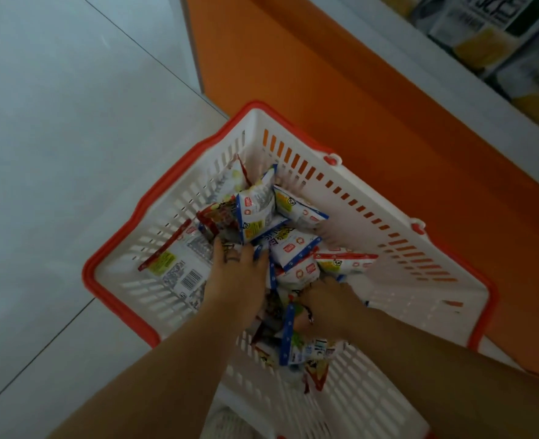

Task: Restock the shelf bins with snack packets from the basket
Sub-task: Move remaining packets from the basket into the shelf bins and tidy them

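A white slotted basket (372,204) with a red rim stands on the floor and holds several small snack packets (258,213), white with blue or red edges. Both my hands reach down into the pile. My left hand (239,274) lies on the packets with its fingertips dug in among them at the middle. My right hand (328,307) is curled round a bunch of packets (293,340) near the basket's near side. A larger packet with a barcode (179,264) lies flat against the left wall.
An orange shelf base (341,90) runs along the basket's far side, with a grey shelf edge (436,58) above it and blurred stocked goods (490,36) at the top right. Pale tiled floor (55,122) spreads to the left.
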Available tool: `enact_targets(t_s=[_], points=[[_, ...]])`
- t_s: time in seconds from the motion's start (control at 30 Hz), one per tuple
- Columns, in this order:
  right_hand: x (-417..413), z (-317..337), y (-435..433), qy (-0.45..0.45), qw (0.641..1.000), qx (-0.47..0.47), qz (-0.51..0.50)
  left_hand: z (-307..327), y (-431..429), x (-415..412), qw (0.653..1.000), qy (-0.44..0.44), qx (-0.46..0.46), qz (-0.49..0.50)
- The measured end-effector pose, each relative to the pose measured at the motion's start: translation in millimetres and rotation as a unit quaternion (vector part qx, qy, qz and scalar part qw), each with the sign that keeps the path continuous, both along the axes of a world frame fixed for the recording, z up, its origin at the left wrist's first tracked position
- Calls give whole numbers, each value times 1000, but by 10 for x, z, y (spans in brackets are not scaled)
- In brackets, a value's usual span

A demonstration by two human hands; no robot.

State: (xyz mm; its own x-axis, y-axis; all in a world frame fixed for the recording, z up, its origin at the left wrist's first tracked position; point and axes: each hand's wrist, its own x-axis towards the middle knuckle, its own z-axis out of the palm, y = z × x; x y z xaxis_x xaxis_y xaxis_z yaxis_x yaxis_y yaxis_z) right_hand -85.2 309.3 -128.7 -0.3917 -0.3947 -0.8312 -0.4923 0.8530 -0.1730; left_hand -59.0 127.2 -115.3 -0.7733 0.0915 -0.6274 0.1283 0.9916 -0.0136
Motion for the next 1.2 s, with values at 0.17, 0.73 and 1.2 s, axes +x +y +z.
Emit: enact_targets(t_s=[0.17, 0.73, 1.2], points=[[-89, 392, 115, -55, 992, -22, -109, 398, -75, 28, 997, 33, 60, 29], [-625, 4148, 0, -132, 788, -221, -559, 3703, 15, -364, 880, 75, 449, 133], [-598, 5738, 698, -323, 510, -395, -693, 5347, 624, -732, 716, -64, 642, 268]])
